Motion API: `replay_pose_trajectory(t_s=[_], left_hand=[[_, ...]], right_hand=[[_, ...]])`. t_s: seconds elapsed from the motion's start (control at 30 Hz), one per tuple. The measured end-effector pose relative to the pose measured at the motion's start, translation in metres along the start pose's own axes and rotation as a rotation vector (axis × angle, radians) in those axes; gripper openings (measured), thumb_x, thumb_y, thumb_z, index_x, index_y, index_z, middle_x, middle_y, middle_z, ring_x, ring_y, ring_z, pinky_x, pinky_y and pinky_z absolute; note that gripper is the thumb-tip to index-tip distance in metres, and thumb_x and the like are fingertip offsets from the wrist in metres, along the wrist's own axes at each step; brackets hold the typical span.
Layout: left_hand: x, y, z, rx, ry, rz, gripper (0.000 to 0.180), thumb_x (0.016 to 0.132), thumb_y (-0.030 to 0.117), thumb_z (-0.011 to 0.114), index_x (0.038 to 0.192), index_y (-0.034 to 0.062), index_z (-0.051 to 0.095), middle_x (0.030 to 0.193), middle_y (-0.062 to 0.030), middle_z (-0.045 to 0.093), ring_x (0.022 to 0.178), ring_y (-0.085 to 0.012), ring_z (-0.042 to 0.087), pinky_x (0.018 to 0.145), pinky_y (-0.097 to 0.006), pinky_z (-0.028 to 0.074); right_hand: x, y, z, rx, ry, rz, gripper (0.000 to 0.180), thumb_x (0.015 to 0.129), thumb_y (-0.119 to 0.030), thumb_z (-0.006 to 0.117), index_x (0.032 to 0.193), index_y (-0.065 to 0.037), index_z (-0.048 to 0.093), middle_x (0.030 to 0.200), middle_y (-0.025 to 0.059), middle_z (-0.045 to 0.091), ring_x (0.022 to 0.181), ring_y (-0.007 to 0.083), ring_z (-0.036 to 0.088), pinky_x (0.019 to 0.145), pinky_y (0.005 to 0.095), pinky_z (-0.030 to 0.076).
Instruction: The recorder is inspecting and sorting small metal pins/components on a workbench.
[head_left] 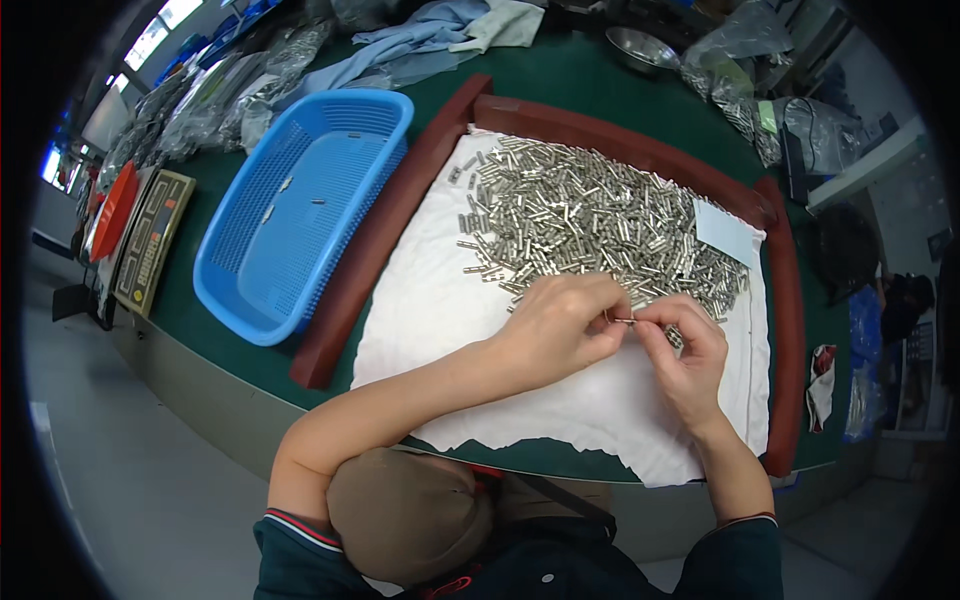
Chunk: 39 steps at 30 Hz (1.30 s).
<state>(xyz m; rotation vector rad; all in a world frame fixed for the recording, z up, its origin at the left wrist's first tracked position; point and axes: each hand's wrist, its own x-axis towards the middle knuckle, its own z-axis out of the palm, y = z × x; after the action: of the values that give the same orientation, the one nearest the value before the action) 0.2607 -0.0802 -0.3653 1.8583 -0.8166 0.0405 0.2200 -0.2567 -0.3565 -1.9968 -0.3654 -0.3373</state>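
Right of the frame's centre, the left hand (565,325) and right hand (690,360) meet, fingers bent, both grips pinching one pin (624,321), its ends hidden.

The metal pieces (590,215) look glossy, the cloth (425,315) matt.

Crumpled pale blue cloth (400,50) that lay across the green table (570,90), clear plastic bags (195,125) that were heaped to its left, a shiny metal bowl (642,50) to its right, an orange-red tray (115,212) beside a flat box (153,245)
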Motion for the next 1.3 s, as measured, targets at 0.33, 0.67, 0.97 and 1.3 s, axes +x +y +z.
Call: replay_pose_trajectory(t_s=[0.33, 0.67, 0.97, 1.3], left_hand=[[-0.003, 0.005, -0.002, -0.660, -0.001, -0.574, 0.014, 0.082, 0.000, 0.061, 0.094, -0.0069, 0.061, 0.085, -0.0091, 0.066, 0.079, -0.0116, 0.066, 0.070, -0.021, 0.052], [-0.005, 0.001, -0.002, -0.758, 0.021, -0.594, 0.013, 0.083, -0.001, 0.062, 0.095, -0.0050, 0.056, 0.085, -0.0097, 0.065, 0.080, -0.0131, 0.067, 0.070, -0.021, 0.053], [-0.005, -0.003, -0.002, -0.770, 0.024, -0.569, 0.013, 0.082, -0.001, 0.063, 0.094, -0.0045, 0.058, 0.085, -0.0093, 0.065, 0.077, -0.0119, 0.065, 0.069, -0.021, 0.052], [-0.006, -0.003, 0.001, -0.659, 0.055, -0.531, 0.010, 0.080, -0.001, 0.064, 0.090, -0.0043, 0.061, 0.083, -0.0065, 0.065, 0.073, -0.0077, 0.062, 0.066, -0.019, 0.050]], right_hand=[[0.001, 0.008, 0.001, 0.442, -0.011, 0.388, 0.010, 0.086, -0.005, 0.062, 0.094, 0.002, 0.064, 0.087, 0.0026, 0.063, 0.076, 0.0061, 0.057, 0.069, 0.0205, 0.047], [0.001, 0.008, 0.003, 0.388, -0.026, 0.397, 0.012, 0.086, -0.008, 0.064, 0.093, 0.001, 0.066, 0.086, 0.0036, 0.065, 0.075, 0.0063, 0.058, 0.068, 0.0214, 0.048], [0.000, 0.011, 0.006, 0.387, -0.031, 0.397, 0.012, 0.085, -0.009, 0.064, 0.092, 0.000, 0.067, 0.084, 0.0029, 0.066, 0.073, 0.0056, 0.057, 0.066, 0.0208, 0.047], [-0.001, 0.011, 0.007, 0.362, -0.026, 0.392, 0.012, 0.085, -0.010, 0.064, 0.092, 0.000, 0.067, 0.082, 0.0024, 0.066, 0.071, 0.0056, 0.057, 0.065, 0.0210, 0.047]])
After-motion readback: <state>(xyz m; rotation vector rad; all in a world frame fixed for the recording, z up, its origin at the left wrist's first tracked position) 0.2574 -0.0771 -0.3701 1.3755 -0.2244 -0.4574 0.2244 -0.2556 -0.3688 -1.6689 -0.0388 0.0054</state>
